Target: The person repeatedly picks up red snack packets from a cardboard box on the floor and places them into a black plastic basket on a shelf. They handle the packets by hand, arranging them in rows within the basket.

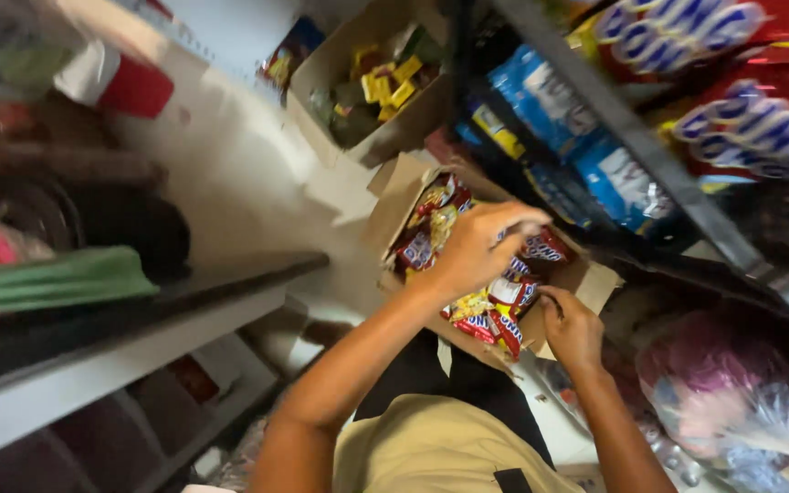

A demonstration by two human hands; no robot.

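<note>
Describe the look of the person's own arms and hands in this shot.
Both forearms are bare, with no sleeves reaching into view. The left hand and right hand wear no gloves, and no watch, ring or bracelet is visible. Below them shows a khaki garment with dark trim.

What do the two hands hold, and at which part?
Both hands, left and right, reach among snack packets in a cardboard box; a firm hold cannot be told.
</note>
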